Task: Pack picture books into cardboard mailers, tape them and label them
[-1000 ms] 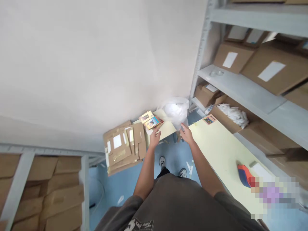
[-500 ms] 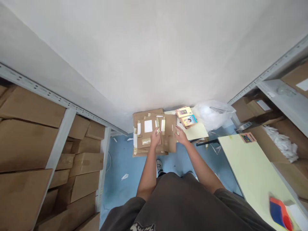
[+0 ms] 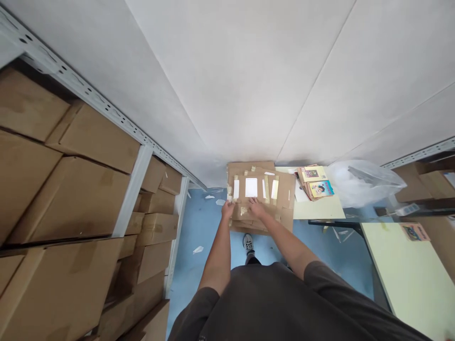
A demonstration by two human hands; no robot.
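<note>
Cardboard pile: flattened brown sheets [image 3: 259, 189] lay stacked directly in front of the person, near the foot of the wall, their edges not lined up.
Top sheet: it carried a white label [image 3: 251, 187] near its middle, with narrower white strips [image 3: 275, 189] on either side and shiny tape [image 3: 244, 210] below.
Left hand: the left hand [image 3: 227, 209] was at the left edge of the pile, toward the near corner; whether its fingers gripped that edge could not be told.
Right hand: the right hand [image 3: 255, 207] was over the top sheet just below the label, open, with its fingers apart; firm contact could not be made out.
Small table: a pale tabletop [image 3: 313, 210] showed to the right of the pile, which covered part of its left side.
Booklets: a stack of colourful booklets [image 3: 321, 188] lay on that tabletop, just beside the cardboard.
Plastic bag: a translucent white bag [image 3: 362, 184] sat right of the booklets, against the wall.
Long table: a second pale table [image 3: 405, 270] stood to the right, with an orange-edged booklet [image 3: 415, 232] at its far end.
Left rack: a grey metal rack [image 3: 135, 189] held stacked brown boxes [image 3: 88, 137].
Right rack: another metal rack [image 3: 419, 154] was partly in view.
Floor: white paper scraps [image 3: 198, 249] lay on the blue floor [image 3: 192, 227], and one grey shoe [image 3: 248, 242] showed below the pile.
Wall: pale panels [image 3: 231, 85] rose behind everything.
</note>
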